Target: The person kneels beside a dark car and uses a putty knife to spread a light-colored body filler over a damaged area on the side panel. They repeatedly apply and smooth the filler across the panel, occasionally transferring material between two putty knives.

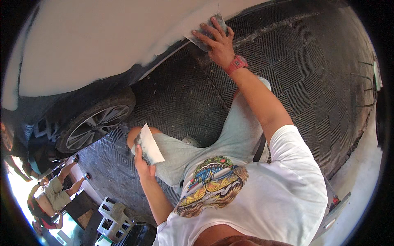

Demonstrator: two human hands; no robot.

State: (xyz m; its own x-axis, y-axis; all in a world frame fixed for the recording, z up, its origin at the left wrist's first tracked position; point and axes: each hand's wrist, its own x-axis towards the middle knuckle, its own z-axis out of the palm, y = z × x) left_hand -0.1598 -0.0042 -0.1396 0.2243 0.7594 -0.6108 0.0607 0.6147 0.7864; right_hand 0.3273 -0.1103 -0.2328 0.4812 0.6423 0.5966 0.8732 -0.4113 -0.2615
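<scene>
My right hand [221, 47], with a red watch on the wrist, reaches forward. Its fingers are spread over a thin grey putty spreader [199, 43], pressing it flat at the lower edge of the car's body panel [90, 37]. That panel is coated matt beige, with an uneven pale border along its lower edge. Closer to me, over my bent left knee, my left hand [144, 166] grips a thin flat putty board [152, 148] by its edge. Whitish paste and a dark smear cover its face. Where the fingers pass behind the board, they are hidden.
A car wheel [96, 127] stands left of my knee. Black ribbed mats [283, 61] cover the floor. At the lower left are a grey plastic step stool [115, 221] and another person [51, 197] farther off. A metal rack [365, 84] stands at the right edge.
</scene>
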